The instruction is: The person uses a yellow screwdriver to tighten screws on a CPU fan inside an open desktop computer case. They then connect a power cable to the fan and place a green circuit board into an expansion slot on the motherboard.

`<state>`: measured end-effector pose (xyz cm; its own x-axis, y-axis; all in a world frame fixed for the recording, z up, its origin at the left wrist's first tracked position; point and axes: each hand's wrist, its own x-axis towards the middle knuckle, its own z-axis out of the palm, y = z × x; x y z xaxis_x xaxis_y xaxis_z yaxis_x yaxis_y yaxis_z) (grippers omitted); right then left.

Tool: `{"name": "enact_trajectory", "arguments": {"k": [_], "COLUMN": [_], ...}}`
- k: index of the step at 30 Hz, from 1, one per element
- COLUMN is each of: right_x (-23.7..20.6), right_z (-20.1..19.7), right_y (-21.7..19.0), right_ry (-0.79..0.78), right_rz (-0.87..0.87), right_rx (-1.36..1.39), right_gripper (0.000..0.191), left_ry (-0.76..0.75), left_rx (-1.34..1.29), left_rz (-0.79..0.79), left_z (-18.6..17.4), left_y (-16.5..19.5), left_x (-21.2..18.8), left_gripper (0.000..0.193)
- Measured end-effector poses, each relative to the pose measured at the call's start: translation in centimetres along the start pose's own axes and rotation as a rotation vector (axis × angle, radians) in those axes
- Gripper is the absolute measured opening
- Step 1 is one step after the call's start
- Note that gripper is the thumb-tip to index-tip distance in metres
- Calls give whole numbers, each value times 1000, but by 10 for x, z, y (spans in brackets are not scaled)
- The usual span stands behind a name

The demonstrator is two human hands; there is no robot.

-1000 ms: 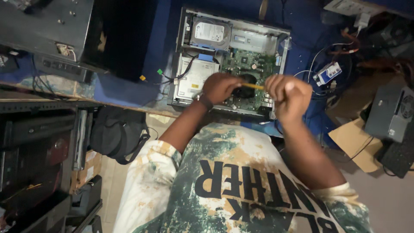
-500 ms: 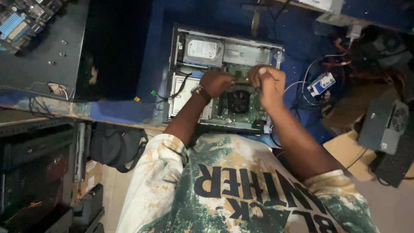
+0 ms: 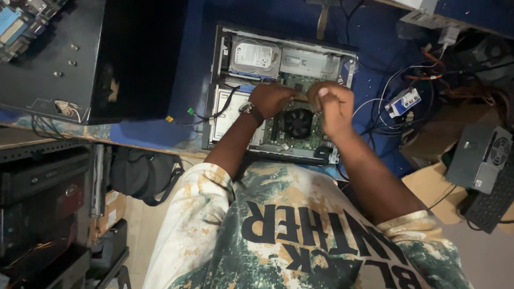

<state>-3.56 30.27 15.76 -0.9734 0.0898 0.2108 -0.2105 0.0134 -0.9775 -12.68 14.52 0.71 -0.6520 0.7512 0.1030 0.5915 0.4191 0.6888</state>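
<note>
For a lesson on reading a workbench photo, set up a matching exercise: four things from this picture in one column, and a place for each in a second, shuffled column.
Things
1. hard drive
2. cooling fan
3. wristwatch
4. grey power supply box

Places
A. on the left hand's wrist
B. at the far right, outside the open computer case
C. top left corner inside the case
D. on the green board, just below the left hand and right hand

Pairs: 1-C, 2-D, 3-A, 4-B

Both arms reach forward, left hand (image 3: 272,98) and right hand (image 3: 331,105) curled close together.
</note>
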Motion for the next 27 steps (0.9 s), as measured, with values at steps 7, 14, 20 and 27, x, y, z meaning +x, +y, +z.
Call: {"name": "enact_trajectory", "arguments": {"k": [7, 14, 20, 27], "right_x": [-3, 10, 40, 32], "right_z": [0, 9, -8, -18], "right_y": [3, -14, -29, 15], "right_ry": [6, 44, -237, -89], "right_rz": [-29, -72, -39, 115], "right_rx": [-2, -211, -110, 254], "right_gripper": [43, 31, 33, 57], "left_ry": [-33, -21, -26, -33], "left_rx": [35, 132, 103, 217], "left_rz": [-6, 34, -6, -29], "left_z": [0, -7, -19, -18], "left_y": [0, 7, 18, 30], "left_x": [-3, -4, -6, -3], "left_gripper": [25, 30, 41, 23]}}
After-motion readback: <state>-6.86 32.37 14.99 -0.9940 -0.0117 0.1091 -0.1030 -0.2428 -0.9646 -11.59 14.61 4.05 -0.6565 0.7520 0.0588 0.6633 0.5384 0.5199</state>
